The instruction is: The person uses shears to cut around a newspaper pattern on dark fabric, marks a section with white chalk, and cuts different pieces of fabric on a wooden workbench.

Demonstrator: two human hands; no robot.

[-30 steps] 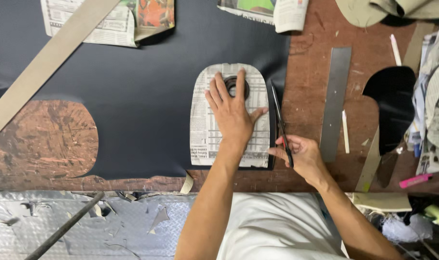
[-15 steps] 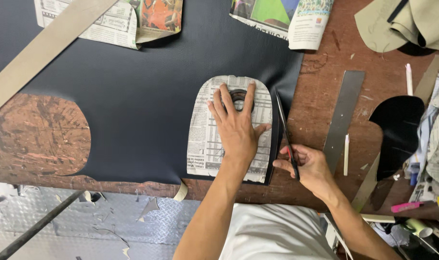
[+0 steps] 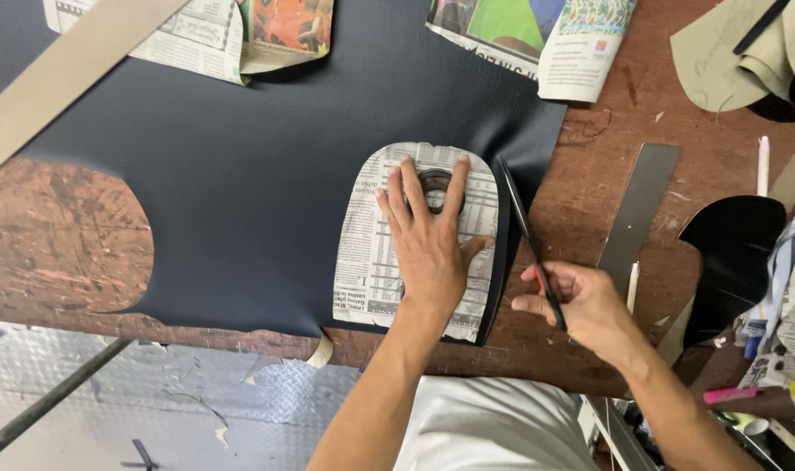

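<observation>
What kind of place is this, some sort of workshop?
Probably a small leather or upholstery workshop. A dark sheet of leather-like material lies on a scarred wooden table; the left hand presses a newspaper pattern onto it while the right hand works scissors along its edge.

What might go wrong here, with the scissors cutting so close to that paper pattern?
The left hand alone pins the paper pattern on the dark sheet; a slip would skew the cut. The scissors in the right hand run beside the thumb, which could get nicked.
</observation>
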